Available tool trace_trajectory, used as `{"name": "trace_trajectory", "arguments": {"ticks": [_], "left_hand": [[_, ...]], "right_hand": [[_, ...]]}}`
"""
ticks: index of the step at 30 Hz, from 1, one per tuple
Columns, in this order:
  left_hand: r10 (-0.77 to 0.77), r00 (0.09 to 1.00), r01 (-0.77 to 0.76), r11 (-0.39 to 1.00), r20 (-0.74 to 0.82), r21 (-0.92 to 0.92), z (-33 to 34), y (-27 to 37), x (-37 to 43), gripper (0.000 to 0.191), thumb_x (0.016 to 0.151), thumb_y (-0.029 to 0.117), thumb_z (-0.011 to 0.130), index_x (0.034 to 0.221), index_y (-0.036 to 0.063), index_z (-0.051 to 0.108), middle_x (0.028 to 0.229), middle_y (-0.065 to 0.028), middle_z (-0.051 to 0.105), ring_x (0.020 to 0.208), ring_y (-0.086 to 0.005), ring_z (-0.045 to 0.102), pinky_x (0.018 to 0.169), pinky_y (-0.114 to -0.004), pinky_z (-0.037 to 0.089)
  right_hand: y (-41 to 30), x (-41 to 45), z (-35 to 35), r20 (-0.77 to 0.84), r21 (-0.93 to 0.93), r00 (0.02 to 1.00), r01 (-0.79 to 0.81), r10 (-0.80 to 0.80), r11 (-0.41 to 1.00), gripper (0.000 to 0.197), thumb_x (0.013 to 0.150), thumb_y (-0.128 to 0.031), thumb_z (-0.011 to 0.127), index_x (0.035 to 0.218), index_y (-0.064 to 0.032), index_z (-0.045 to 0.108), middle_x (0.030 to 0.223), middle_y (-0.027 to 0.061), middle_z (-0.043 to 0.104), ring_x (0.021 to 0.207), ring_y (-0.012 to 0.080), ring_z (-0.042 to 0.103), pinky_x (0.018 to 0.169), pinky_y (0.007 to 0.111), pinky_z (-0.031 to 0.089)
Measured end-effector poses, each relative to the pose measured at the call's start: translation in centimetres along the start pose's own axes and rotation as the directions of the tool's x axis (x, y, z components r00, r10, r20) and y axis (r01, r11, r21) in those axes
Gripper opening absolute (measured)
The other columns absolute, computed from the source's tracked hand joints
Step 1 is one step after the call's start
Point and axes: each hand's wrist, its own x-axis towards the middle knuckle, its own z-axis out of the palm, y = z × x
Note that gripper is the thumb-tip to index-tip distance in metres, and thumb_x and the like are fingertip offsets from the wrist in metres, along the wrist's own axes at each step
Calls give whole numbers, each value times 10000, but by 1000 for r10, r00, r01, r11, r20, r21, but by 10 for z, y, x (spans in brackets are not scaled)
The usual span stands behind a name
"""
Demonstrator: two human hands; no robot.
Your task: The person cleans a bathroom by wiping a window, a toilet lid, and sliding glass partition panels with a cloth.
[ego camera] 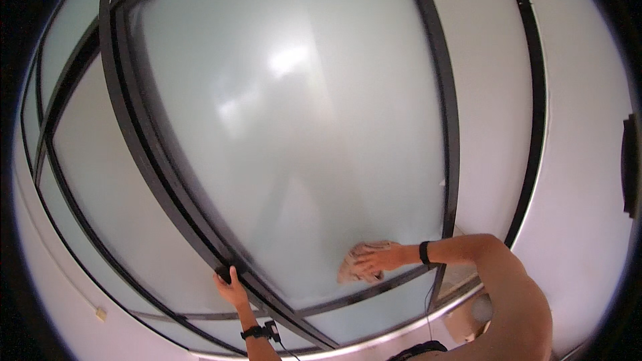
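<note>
A large frosted glass panel (281, 160) in a dark metal frame (448, 160) fills the middle of the head view. Near its lower right, my right hand (378, 256) presses a crumpled, light brownish cloth (348, 268) flat against the glass. My left hand (231, 286) is at the lower left, with fingers and thumb around a dark part of the frame's upright (200, 235). Both wrists wear black bands, and a small device with a cable sits by the left one.
More frosted panels (125, 200) stand to the left. A whitish wall (592, 125) lies on the right, with a dark object (629, 165) at its edge. A cardboard box (459, 323) is low behind my right arm. A small yellowish box (101, 314) is on the left wall.
</note>
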Motion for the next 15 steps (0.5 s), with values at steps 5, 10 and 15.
{"name": "trace_trajectory", "arguments": {"ticks": [5,10,15], "left_hand": [[-241,971,237,964,14,121,-19,-14,7,676,941,346,759,1403,-61,482,1099,-123,654,970,-212,605,868,-348,494],[-113,992,123,969,-58,215,-59,-9,22,723,935,393,759,1396,-80,465,1128,-148,654,982,-215,611,851,-344,499],[-163,986,164,951,-25,263,4,-2,8,630,932,406,758,1335,-31,550,1019,-105,676,891,-193,614,791,-324,497]], "right_hand": [[62,2,-59,13,44,998,-64,63,997,605,826,-213,681,1417,-242,558,1567,51,414,1512,339,265,1233,549,200],[248,54,-224,-483,-17,788,-444,381,896,746,750,-184,714,1450,-361,530,1589,99,373,1476,411,293,1195,624,173],[449,32,-363,-758,-306,544,-783,360,541,514,853,-320,641,1362,-387,609,1596,137,358,1463,417,287,1185,649,158]]}}
